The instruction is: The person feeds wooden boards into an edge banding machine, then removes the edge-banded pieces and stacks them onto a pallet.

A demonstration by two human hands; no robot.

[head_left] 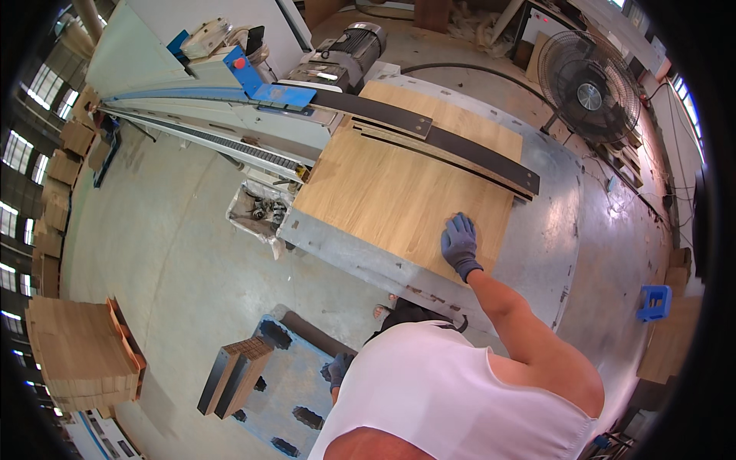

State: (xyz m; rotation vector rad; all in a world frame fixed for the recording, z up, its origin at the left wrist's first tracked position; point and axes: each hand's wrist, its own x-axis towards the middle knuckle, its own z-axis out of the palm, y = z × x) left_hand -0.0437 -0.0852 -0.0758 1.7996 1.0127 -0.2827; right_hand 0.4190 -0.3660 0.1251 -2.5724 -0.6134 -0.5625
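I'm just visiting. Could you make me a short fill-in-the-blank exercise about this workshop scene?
1. The hand resting on the wood-grain board is the person's ____ one.
2. Like it, the left hand wears a ____.
3. The person's sleeveless top is ____ in colour.
4. The round button on the blue bracket is ____ in colour.

Missing words: right; glove; white; red.
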